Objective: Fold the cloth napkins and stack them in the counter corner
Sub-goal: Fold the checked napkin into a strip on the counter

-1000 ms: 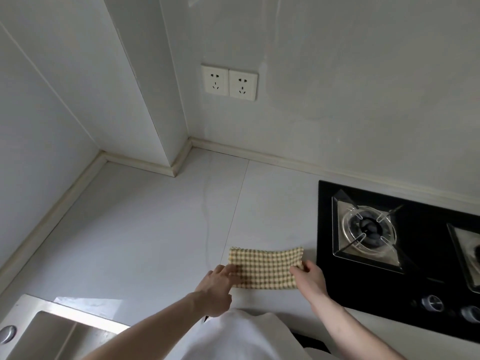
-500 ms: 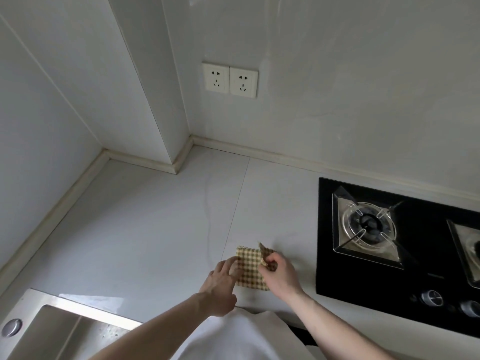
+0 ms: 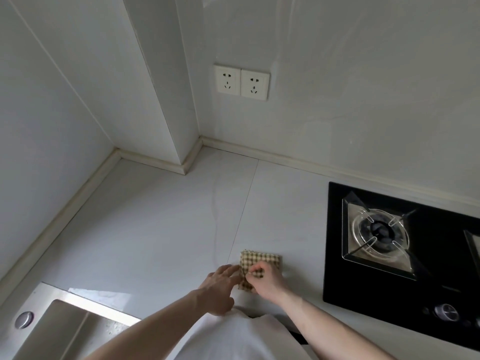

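A small yellow-and-brown checked cloth napkin (image 3: 262, 261) lies folded into a compact square on the white counter (image 3: 155, 229), near its front edge. My right hand (image 3: 265, 280) rests on top of the napkin with fingers curled, pinching its folded left edge. My left hand (image 3: 219, 284) lies beside it with straight fingers touching the napkin's left side. The counter corner (image 3: 122, 155) at the back left holds nothing.
A black gas hob (image 3: 389, 242) with a steel burner sits to the right of the napkin. A steel sink (image 3: 65, 331) occupies the front left. Two wall sockets (image 3: 241, 83) are on the back wall. A wall column juts out beside the corner.
The napkin was a long strip; my right hand brought its right end over to the left, so it is now a small square. My left hand stayed at the left edge.
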A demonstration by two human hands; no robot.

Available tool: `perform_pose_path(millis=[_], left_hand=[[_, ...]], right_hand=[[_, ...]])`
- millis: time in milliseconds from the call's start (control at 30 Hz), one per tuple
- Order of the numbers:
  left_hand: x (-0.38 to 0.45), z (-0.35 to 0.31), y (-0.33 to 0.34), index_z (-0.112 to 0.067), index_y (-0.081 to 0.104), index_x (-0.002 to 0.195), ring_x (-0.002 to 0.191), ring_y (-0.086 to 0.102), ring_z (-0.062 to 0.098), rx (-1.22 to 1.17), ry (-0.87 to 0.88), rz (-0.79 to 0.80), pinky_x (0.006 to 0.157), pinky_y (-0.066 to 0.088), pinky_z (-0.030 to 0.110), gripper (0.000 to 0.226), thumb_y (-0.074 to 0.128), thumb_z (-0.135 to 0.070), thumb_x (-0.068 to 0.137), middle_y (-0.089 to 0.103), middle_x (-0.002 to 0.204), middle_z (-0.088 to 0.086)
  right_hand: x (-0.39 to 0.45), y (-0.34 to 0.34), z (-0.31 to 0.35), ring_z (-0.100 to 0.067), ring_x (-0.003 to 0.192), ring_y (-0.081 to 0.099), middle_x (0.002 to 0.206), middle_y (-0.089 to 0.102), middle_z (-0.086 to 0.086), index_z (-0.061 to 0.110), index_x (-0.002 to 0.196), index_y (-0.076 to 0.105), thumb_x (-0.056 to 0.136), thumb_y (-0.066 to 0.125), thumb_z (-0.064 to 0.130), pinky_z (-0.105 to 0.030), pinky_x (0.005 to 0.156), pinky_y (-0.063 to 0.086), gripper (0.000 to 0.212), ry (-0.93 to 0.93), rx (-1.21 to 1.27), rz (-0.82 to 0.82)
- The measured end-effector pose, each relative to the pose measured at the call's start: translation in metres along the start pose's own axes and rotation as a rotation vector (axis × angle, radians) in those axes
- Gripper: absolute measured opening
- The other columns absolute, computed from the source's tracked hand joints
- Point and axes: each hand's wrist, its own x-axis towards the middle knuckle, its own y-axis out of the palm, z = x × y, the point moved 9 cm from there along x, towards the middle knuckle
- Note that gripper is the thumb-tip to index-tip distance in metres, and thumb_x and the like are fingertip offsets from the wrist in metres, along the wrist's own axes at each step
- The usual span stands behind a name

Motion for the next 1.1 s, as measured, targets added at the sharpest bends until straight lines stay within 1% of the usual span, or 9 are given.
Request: perform_pose_path(millis=[133, 200, 267, 467, 567, 667, 833, 1000, 1100], left_hand=[[0.008, 0.015, -0.023, -0.032, 0.062, 0.127, 0.139, 0.041, 0.020, -0.210, -0.137, -0.154, 0.114, 0.037, 0.031, 0.044, 0.056, -0.020, 0.085, 0.051, 0.146, -0.009], [0.014, 0.021, -0.034, -0.028, 0.059, 0.126, 0.129, 0.049, 0.022, -0.257, -0.202, -0.207, 0.107, 0.042, 0.032, 0.040, 0.057, -0.024, 0.086, 0.056, 0.134, -0.004], [0.023, 0.019, -0.041, -0.024, 0.049, 0.133, 0.126, 0.050, 0.025, -0.296, -0.217, -0.227, 0.105, 0.044, 0.036, 0.048, 0.057, -0.030, 0.086, 0.053, 0.133, -0.001], [0.056, -0.009, -0.046, -0.024, 0.033, 0.153, 0.135, 0.040, 0.027, -0.292, -0.210, -0.152, 0.112, 0.040, 0.038, 0.071, 0.057, -0.025, 0.087, 0.042, 0.149, 0.000], [0.065, -0.016, -0.042, -0.023, 0.036, 0.148, 0.126, 0.043, 0.026, -0.221, -0.222, -0.109, 0.107, 0.044, 0.038, 0.065, 0.054, -0.021, 0.085, 0.047, 0.139, 0.003], [0.067, -0.015, -0.035, -0.020, 0.041, 0.135, 0.118, 0.048, 0.025, -0.164, -0.240, -0.084, 0.099, 0.047, 0.037, 0.052, 0.057, -0.022, 0.085, 0.054, 0.128, 0.003], [0.068, -0.015, -0.037, -0.024, 0.061, 0.119, 0.117, 0.049, 0.024, -0.139, -0.206, -0.147, 0.096, 0.046, 0.033, 0.035, 0.057, -0.023, 0.085, 0.057, 0.121, 0.000], [0.066, -0.028, -0.045, -0.031, 0.069, 0.102, 0.110, 0.054, 0.020, -0.240, -0.084, -0.187, 0.091, 0.046, 0.029, 0.020, 0.066, -0.031, 0.082, 0.063, 0.113, -0.007], [0.062, -0.030, -0.050, -0.031, 0.068, 0.097, 0.099, 0.061, 0.018, -0.281, -0.095, -0.224, 0.083, 0.052, 0.032, 0.020, 0.060, -0.027, 0.079, 0.069, 0.101, -0.007]], right_hand=[[-0.010, -0.016, -0.003, -0.014, 0.076, 0.073, 0.100, 0.067, 0.013, 0.032, 0.091, 0.067, 0.086, 0.074, 0.025, -0.035, 0.071, 0.064, 0.010, 0.019, 0.061, -0.063], [-0.012, -0.032, -0.010, -0.005, 0.086, 0.066, 0.108, 0.063, 0.012, 0.030, 0.094, 0.068, 0.089, 0.072, 0.021, -0.012, 0.063, 0.054, 0.011, 0.012, 0.031, -0.138], [-0.014, -0.047, -0.018, -0.008, 0.097, 0.060, 0.116, 0.060, 0.009, 0.032, 0.096, 0.065, 0.090, 0.071, 0.021, -0.005, 0.060, 0.042, 0.015, 0.016, 0.005, -0.196], [-0.010, -0.055, -0.052, -0.010, 0.101, 0.058, 0.107, 0.058, 0.015, 0.028, 0.102, 0.065, 0.092, 0.070, 0.025, -0.004, 0.066, 0.041, 0.012, 0.100, -0.003, -0.158], [-0.006, -0.043, -0.071, -0.017, 0.096, 0.068, 0.106, 0.067, 0.008, 0.033, 0.097, 0.064, 0.085, 0.070, 0.029, -0.029, 0.083, 0.057, 0.014, 0.164, -0.018, -0.043], [0.007, -0.031, -0.099, -0.020, 0.092, 0.071, 0.102, 0.071, 0.002, 0.035, 0.091, 0.063, 0.082, 0.073, 0.029, -0.042, 0.091, 0.059, 0.016, 0.186, -0.028, 0.029], [-0.011, -0.059, -0.065, -0.011, 0.100, 0.062, 0.104, 0.061, 0.012, 0.031, 0.106, 0.055, 0.086, 0.076, 0.031, -0.021, 0.081, 0.046, 0.029, 0.151, 0.006, -0.107], [-0.002, -0.071, -0.044, -0.009, 0.108, 0.060, 0.114, 0.060, 0.014, 0.031, 0.126, 0.056, 0.080, 0.081, 0.026, -0.019, 0.085, 0.045, 0.052, 0.057, 0.070, -0.122], [0.005, -0.074, -0.036, -0.008, 0.074, 0.069, 0.110, 0.070, 0.001, 0.024, 0.103, 0.068, 0.082, 0.076, 0.007, -0.023, 0.065, 0.056, 0.028, 0.060, 0.144, -0.142]])
